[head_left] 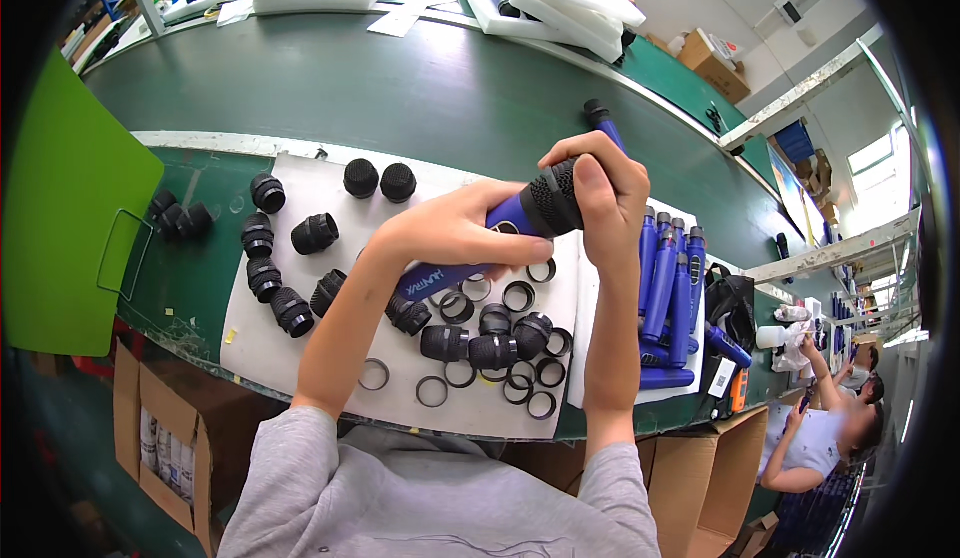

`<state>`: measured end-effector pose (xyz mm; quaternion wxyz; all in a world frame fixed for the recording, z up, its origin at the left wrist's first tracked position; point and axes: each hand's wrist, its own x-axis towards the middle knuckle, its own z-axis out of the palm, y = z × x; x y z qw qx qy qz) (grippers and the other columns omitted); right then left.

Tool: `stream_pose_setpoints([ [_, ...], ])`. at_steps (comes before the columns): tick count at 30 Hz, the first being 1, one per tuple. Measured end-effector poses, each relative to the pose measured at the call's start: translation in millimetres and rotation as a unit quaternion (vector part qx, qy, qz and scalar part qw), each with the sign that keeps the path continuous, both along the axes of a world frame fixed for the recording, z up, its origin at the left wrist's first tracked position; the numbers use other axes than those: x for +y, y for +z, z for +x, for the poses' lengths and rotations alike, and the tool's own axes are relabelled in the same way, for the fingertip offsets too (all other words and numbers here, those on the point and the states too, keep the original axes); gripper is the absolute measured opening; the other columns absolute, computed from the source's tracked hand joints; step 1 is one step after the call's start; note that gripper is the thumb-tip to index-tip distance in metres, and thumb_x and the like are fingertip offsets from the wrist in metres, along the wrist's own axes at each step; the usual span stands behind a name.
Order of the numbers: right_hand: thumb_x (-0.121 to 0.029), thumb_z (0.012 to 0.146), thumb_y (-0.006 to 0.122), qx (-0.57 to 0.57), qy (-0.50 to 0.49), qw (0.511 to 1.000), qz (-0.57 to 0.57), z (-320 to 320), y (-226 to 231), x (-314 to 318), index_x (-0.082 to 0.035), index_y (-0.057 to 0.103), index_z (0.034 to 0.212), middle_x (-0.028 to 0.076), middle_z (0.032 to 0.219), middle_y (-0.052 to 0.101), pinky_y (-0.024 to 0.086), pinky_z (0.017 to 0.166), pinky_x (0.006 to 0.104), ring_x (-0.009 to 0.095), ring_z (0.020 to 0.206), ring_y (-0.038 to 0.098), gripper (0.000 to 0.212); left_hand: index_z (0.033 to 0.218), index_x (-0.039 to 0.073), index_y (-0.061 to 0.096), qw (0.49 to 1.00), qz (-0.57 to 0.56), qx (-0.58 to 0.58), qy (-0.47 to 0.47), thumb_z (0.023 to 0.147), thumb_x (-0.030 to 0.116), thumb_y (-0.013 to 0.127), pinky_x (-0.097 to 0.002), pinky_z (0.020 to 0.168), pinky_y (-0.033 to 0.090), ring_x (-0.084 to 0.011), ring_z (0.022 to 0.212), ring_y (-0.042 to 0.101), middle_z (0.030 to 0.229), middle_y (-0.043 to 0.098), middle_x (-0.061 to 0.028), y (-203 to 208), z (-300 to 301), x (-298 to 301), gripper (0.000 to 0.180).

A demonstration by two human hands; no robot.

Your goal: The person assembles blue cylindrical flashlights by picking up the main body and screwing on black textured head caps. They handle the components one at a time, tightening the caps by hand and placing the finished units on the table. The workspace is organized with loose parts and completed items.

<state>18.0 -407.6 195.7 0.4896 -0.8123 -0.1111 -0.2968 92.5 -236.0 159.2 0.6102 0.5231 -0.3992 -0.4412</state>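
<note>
In front of me I hold a blue handheld microphone (430,279) tilted, its black mesh head up and to the right. My left hand (465,226) is wrapped round the blue body. My right hand (612,193) is closed round the mesh head (552,200), thumb and fingers on either side. Below my hands, on a white sheet (262,343), lie several loose black microphone heads (444,342) and several thin black rings (432,391). More heads (292,313) stand or lie to the left, and a pair (361,178) sits at the sheet's far edge.
Several blue microphone bodies (660,288) lie piled on a white tray at the right. Beside them are a black bag (730,303) and an orange tool (739,392). A green bin (75,218) stands left; cardboard boxes (165,428) are below. Co-workers sit far right.
</note>
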Motion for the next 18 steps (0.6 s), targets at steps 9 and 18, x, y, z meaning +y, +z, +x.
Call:
stream_pose_setpoints([
  [9,-0.025,0.094,0.058,0.087,-0.097,0.99,0.051,9,-10,-3,0.002,0.065,0.077,0.003,0.062,0.057,0.043,0.056,0.0256,0.008,0.059,0.051,0.032,0.098,-0.001,0.057,0.992,0.057,-0.046,0.102,0.085,0.022,0.074,-0.0277,0.046,0.047,-0.0115,0.05,0.057,0.07,0.061,-0.0056,3,-10,-13,0.032],
  [18,-0.021,0.09,0.061,0.031,-0.034,0.999,0.016,3,-2,-2,0.001,0.065,0.08,0.005,0.064,0.06,0.047,0.058,0.0269,0.009,0.06,0.055,0.025,0.103,-0.001,0.06,0.992,0.002,-0.092,0.08,0.083,0.027,0.077,-0.0281,0.055,0.051,-0.0128,0.058,0.062,0.074,0.065,-0.007,0,-3,-10,0.038],
])
